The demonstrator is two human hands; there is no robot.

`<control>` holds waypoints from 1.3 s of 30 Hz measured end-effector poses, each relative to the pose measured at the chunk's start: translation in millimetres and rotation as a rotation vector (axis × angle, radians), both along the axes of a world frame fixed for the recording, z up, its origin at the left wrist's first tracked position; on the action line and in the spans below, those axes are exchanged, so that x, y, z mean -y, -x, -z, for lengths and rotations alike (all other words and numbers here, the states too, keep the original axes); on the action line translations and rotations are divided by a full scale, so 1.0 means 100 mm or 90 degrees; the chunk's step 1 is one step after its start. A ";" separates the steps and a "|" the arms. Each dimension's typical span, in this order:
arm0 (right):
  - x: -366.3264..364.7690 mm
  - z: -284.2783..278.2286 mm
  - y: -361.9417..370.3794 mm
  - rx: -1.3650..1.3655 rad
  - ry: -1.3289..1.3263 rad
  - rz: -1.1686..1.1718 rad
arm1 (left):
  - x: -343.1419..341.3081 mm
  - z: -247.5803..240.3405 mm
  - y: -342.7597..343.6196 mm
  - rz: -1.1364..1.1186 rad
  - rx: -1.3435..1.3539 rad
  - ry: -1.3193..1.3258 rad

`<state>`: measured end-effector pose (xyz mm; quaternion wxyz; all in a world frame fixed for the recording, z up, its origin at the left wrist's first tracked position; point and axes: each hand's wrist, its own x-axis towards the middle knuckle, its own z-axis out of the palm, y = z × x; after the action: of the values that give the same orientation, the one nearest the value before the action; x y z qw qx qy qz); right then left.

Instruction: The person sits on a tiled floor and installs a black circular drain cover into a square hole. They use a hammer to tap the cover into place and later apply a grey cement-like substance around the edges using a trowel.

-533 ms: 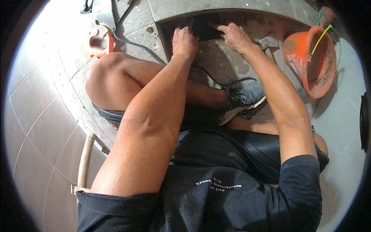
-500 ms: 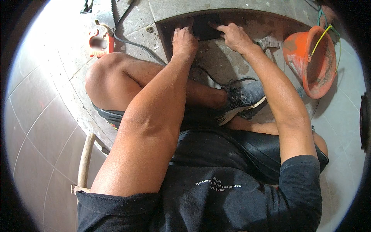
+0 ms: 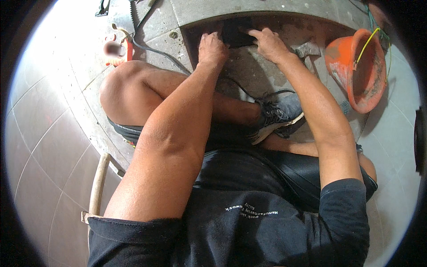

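Note:
A black square patch (image 3: 238, 32) lies in the shaded recess under the curved stone edge; whether it is a flat piece or a hole I cannot make out. My left hand (image 3: 213, 49) is at its left side, knuckles up, fingers bent down and partly lost in shadow. From the right, my right hand (image 3: 269, 44) reaches to the patch with its index finger stretched out onto or just over its edge. The other fingers of that hand are loosely bent, and nothing shows in them.
An orange bucket (image 3: 339, 58) lies tipped at the right. An orange-handled saw (image 3: 129, 48) and a black cord (image 3: 155, 51) are at the upper left. A flat scraper-like blade (image 3: 308, 50) lies near my right wrist. My shoe (image 3: 284, 109) is below the recess; a wooden handle (image 3: 98, 184) is at lower left.
My left fingers have drawn back slightly and bent more. My right hand stays at the patch's right edge, almost unmoved. The view has shifted a little.

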<state>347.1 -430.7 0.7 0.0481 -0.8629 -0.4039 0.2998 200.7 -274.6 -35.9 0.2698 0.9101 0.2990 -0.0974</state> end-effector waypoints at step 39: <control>0.05 0.04 -0.02 0.028 -0.025 -0.083 | 0.07 -0.05 0.00 -0.037 0.033 0.023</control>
<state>348.7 -435.6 -3.2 0.0364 -0.8402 -0.4656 0.2757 200.5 -281.6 -30.6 0.2968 0.8981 0.3166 -0.0712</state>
